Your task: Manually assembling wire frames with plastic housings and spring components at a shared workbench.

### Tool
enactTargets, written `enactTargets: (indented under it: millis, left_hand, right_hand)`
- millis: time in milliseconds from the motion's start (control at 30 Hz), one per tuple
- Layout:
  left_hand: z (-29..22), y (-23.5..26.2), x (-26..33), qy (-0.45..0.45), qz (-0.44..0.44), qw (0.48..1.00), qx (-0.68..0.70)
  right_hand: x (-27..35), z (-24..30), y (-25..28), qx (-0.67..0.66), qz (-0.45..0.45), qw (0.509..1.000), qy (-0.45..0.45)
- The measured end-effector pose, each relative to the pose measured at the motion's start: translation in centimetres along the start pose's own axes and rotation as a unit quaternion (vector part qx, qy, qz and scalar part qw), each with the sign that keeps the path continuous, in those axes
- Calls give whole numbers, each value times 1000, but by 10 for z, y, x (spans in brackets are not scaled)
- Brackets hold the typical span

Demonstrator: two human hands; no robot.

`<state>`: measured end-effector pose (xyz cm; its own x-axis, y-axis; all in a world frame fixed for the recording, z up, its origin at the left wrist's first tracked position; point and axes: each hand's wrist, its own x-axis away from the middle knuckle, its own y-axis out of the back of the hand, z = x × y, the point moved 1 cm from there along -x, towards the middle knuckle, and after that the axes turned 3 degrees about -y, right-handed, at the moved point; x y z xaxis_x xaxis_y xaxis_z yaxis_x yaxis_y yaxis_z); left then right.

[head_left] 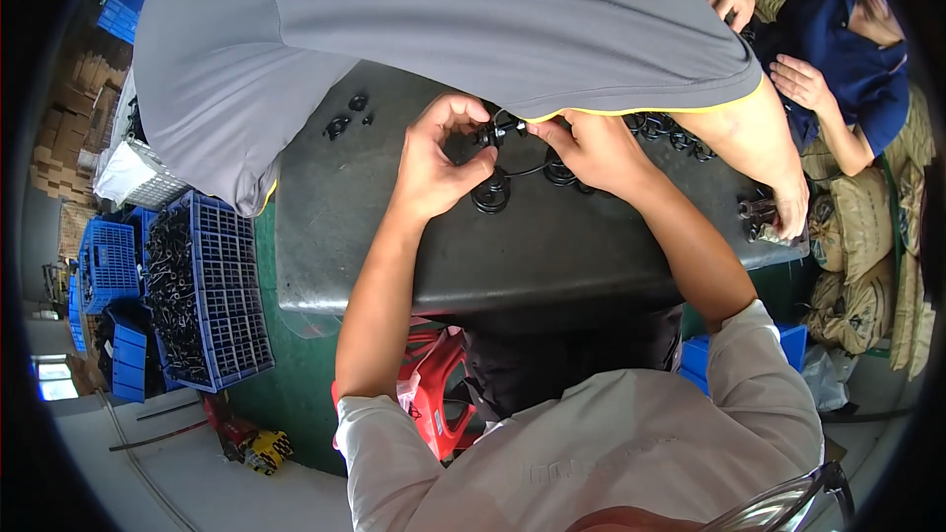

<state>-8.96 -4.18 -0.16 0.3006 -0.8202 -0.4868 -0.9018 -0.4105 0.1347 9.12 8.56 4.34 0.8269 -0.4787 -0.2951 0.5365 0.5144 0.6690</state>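
Note:
Over the dark table (414, 266), my left hand (434, 163) pinches a small black round part (487, 135) between thumb and fingers. My right hand (603, 156) closes its thumb and fingertips at a small light-coloured piece beside that part; a grey sleeve partly hides these fingertips. Just below the hands lies a black ring-shaped part (490, 194), with a thin dark cord running toward another black ring (560, 169) by my right hand. Several more black rings (680, 133) lie beyond my right wrist.
A person in a grey shirt (473, 20) leans across the table, one hand (790, 209) at its right edge. Another person in navy (838, 49) works at far right. Small black parts (340, 126) lie at left. A blue crate (229, 286) of black parts stands left; sacks (857, 227) right.

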Motion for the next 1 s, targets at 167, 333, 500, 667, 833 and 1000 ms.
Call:
enactTargets:
  millis: [167, 333, 500, 667, 833, 1000]
  left_hand:
    - [5, -7, 1, -1, -39, 999, 0]
    - [4, -6, 0, -21, -29, 991, -130]
    - [-7, -11, -8, -36, -28, 989, -141]
    - [-17, -16, -9, 13, -10, 989, -148]
    - [2, -8, -16, -24, 29, 989, -144]
    - [-12, 9, -16, 87, 63, 994, -5]
  right_hand:
    - [2, 0, -4, 21, 2, 1000, -10]
    - [1, -5, -5, 65, -28, 995, 75]
    - [8, 0, -6, 120, -66, 988, 73]
    - [6, 1, -2, 132, -69, 986, 72]
    - [-2, -5, -3, 104, -65, 991, 46]
    - [-5, -2, -4, 99, -51, 994, 19]
